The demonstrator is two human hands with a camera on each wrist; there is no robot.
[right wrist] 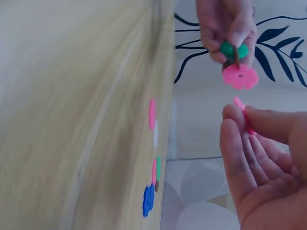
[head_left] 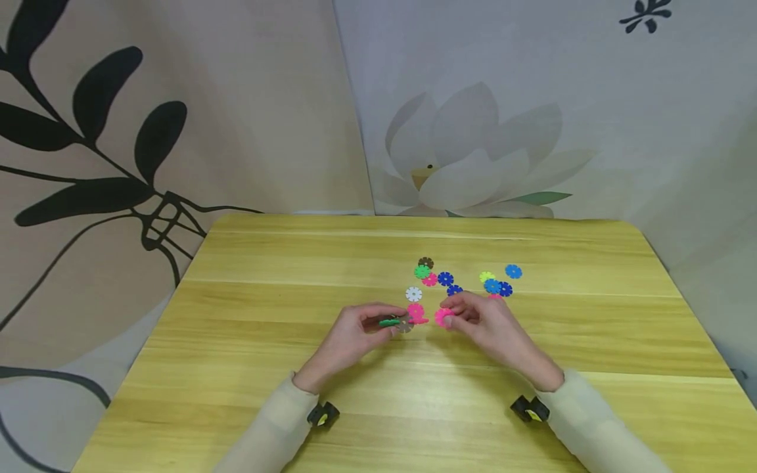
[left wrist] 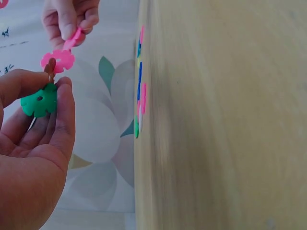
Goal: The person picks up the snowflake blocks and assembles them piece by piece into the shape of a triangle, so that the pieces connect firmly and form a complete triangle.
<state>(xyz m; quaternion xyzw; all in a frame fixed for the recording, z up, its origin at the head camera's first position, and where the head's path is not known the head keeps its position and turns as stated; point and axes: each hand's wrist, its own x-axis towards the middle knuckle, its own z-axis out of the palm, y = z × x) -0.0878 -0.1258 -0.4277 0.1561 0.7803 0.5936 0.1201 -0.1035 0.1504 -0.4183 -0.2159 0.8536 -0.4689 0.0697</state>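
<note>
My left hand (head_left: 357, 335) pinches a small joined chain of notched plastic discs above the table. In it, a green disc (left wrist: 39, 101) is slotted to a brown disc (left wrist: 50, 69), and a pink disc (left wrist: 58, 61) sits at the outer end, facing the other hand. My right hand (head_left: 487, 328) pinches a single pink disc (head_left: 443, 318) between thumb and fingertips. In the right wrist view this single disc (right wrist: 245, 117) is seen nearly edge-on, a short gap from the chain's pink end.
Loose discs lie on the wooden table (head_left: 236, 368) beyond the hands. A white disc (head_left: 414, 293), a pink disc (head_left: 416, 309) and a green disc (head_left: 422, 271) are towards the middle. Farther right are several more, including a light blue disc (head_left: 513, 271). A wall stands behind the table.
</note>
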